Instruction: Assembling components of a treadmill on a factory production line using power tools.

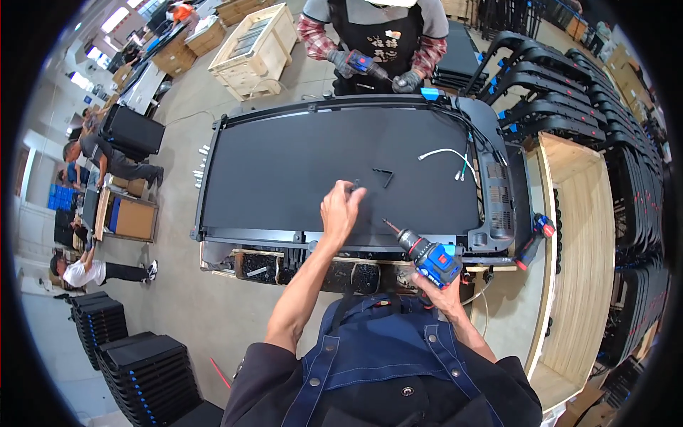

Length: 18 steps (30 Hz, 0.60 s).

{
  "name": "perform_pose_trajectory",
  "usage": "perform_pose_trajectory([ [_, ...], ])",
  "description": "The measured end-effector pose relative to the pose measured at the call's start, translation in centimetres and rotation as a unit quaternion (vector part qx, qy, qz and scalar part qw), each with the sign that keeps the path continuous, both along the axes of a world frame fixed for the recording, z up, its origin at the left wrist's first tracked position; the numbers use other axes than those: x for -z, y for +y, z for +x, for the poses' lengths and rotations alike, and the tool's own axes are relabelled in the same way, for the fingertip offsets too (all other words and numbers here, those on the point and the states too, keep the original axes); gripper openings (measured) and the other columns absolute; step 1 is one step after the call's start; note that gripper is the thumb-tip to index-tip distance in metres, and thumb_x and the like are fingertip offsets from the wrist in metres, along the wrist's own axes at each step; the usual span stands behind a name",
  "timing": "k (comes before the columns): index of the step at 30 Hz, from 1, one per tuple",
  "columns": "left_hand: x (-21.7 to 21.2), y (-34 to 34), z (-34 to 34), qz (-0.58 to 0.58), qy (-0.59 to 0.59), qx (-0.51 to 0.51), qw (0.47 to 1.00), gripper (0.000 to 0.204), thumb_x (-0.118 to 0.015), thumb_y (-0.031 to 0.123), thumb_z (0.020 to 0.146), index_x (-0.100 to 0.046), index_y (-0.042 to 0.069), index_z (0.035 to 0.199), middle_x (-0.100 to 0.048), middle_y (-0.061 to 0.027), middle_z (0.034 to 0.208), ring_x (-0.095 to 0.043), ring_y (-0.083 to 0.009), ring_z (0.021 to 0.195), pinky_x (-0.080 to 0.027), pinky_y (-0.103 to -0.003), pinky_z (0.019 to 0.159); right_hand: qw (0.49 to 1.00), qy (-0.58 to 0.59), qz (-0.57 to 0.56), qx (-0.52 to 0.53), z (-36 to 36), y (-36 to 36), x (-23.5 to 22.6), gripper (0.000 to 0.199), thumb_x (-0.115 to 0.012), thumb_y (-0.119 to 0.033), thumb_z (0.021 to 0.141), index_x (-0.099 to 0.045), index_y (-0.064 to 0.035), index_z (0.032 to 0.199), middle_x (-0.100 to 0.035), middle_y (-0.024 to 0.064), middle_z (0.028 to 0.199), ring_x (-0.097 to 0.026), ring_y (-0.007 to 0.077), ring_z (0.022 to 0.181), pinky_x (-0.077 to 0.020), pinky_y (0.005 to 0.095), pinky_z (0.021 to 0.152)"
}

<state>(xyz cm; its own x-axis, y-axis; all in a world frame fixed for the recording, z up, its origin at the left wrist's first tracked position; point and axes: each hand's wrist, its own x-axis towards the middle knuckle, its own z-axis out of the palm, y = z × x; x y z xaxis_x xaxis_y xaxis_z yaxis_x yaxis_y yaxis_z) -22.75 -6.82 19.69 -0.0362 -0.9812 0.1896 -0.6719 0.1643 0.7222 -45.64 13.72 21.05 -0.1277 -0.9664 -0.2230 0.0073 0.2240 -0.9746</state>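
1. The left hand (340, 212) is reaching over the flat black panel (284, 160), its fingers curling and its thumb drawing close to the forefinger. Something small and dark is showing at the fingertips, but it is too unclear to tell whether the hand is gripping it.
2. The right hand (442, 295) is closing around the handle of a blue cordless drill (435, 265), near the panel's front edge. The drill's bit is pointing up and leftward, toward the left hand's side.
3. A black L-shaped piece (385, 175) is lying on the panel, just beyond and to the right of the left hand.
4. Farther right, a white cable (448, 151) is curving across the panel, with a green wire (465, 165) running near its end.
5. A dark plastic housing (496, 192) is sitting at the panel's right end.
6. Below the front edge, trays of small parts (331, 277) are standing in a row.
7. To the right, a second drill (537, 240) is resting by the rim of a long wooden crate (587, 270).
8. Across the panel, a co-worker (377, 35) in gray gloves is holding another drill (366, 65).
9. Beyond the crate, curved black frames (562, 92) are standing in rows.
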Motion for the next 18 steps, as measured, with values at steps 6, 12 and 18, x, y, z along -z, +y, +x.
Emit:
perform_pose_trajectory([
  [6,-0.4,1.4,-0.5,-0.065,-0.095,0.051,0.992,0.014,-0.066,0.013,0.093,-0.064,-0.001,0.094,-0.071,-0.0210,0.088,-0.069,-0.0412,0.079,-0.053,-0.047,0.069,0.992,0.000,-0.039,0.123,-3.0,1.4,0.0,0.023,-0.083,-0.009,0.081,-0.071,-0.0037,0.100,-0.070,0.0000,0.089,-0.065,0.0092,0.079,-0.0541,0.0278,0.073],
  [12,-0.1,5.1,-2.9,-0.003,-0.032,0.108,0.994,0.017,-0.075,0.014,0.088,-0.068,-0.001,0.091,-0.069,-0.0166,0.075,-0.068,-0.0331,0.067,-0.052,-0.041,0.065,0.981,-0.046,0.029,0.189,-6.0,2.8,-0.5,0.037,-0.079,-0.002,0.082,-0.067,-0.0015,0.117,-0.075,0.0077,0.102,-0.070,0.0118,0.086,-0.0582,0.0286,0.076],
  [18,-0.3,6.1,-4.9,-0.112,-0.104,0.173,0.973,0.017,-0.074,0.009,0.087,-0.068,-0.001,0.099,-0.071,-0.0184,0.080,-0.070,-0.0321,0.071,-0.054,-0.041,0.070,0.972,-0.082,0.042,0.216,-7.3,3.7,-0.1,0.043,-0.077,0.001,0.085,-0.061,0.0015,0.125,-0.073,0.0141,0.108,-0.072,0.0196,0.091,-0.0627,0.0353,0.078],
])
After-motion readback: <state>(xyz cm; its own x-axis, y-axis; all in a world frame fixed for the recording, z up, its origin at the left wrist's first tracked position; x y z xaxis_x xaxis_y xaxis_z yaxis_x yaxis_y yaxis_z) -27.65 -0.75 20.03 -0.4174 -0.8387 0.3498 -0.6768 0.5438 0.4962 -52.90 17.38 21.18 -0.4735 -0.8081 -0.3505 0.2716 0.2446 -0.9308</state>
